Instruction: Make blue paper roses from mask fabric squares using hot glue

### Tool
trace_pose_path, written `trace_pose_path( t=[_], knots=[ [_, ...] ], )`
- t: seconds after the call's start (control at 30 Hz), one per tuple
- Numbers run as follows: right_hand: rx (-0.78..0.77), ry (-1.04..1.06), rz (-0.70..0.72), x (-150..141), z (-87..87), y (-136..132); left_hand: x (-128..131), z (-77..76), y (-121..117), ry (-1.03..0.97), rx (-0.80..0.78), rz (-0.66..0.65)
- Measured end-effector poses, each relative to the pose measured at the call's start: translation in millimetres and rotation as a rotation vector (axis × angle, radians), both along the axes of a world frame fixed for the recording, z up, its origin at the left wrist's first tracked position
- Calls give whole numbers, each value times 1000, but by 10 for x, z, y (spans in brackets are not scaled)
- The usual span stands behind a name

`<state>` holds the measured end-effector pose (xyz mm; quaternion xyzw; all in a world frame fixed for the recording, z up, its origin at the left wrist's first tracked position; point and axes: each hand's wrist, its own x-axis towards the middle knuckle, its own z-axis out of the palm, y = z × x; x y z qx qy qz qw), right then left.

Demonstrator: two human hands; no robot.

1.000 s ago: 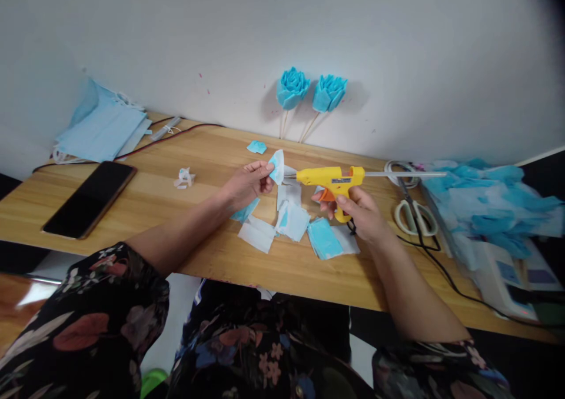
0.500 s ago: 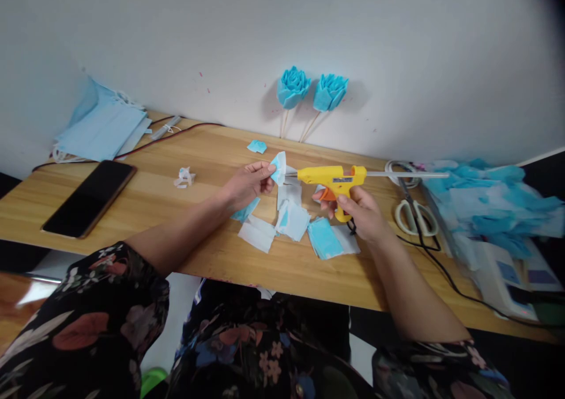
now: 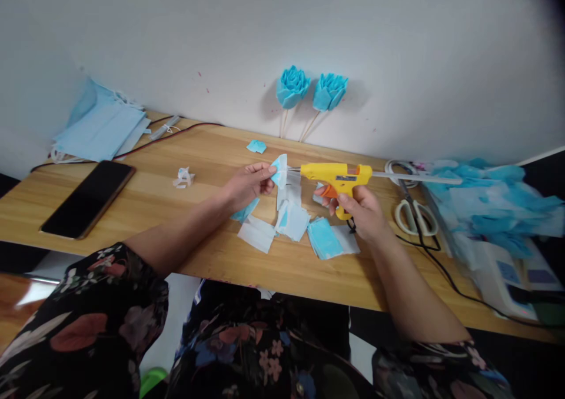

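Between the thumb and fingers of my left hand (image 3: pixel 253 181) is a small folded piece of blue and white mask fabric (image 3: pixel 280 170). My right hand (image 3: pixel 359 208) is wrapped round the grip of a yellow hot glue gun (image 3: pixel 331 176), a finger at its orange trigger (image 3: pixel 328 192). A long glue stick (image 3: pixel 415 178) sticks out of its back. The metal nozzle (image 3: pixel 295 169) points left, close to the fabric piece; whether they touch I cannot tell. Below lie white cut pieces (image 3: pixel 256 233), a crumpled blue-white stack (image 3: pixel 292 220) and a blue stack (image 3: pixel 325 238).
Two blue fabric flowers (image 3: pixel 293 87) on sticks lean against the wall. At left are a phone (image 3: pixel 88 199), face masks (image 3: pixel 103 125) and a white scrap (image 3: pixel 183 178). Scissors (image 3: pixel 415 215), a black cord (image 3: pixel 454 287) and a heap of blue scraps (image 3: pixel 494 202) are at right.
The glue gun has shifted slightly right, its nozzle drawing back a little from the fabric piece. My left hand has barely moved.
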<state>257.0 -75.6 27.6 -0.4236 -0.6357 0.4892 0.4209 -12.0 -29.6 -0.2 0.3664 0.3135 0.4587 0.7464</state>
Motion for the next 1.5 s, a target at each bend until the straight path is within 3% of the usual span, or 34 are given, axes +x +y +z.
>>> trace_pose_path(
  t=[0.53, 0.97, 1.23, 1.4, 1.5],
  knots=[
    [100, -112, -26, -20, 19, -56, 12, 23, -24, -14, -1, -68],
    [382, -536, -94, 135, -49, -21, 1, 39, -29, -47, 3, -107],
    [557, -559, -64, 67, 37, -14, -11, 60, -32, -116, -34, -134],
    [636, -480, 73, 140, 38, 66, -18, 114, -37, -143, -55, -86],
    [622, -568, -50, 203, 66, 97, -20, 153, -39, -156, -59, -46]
  ],
)
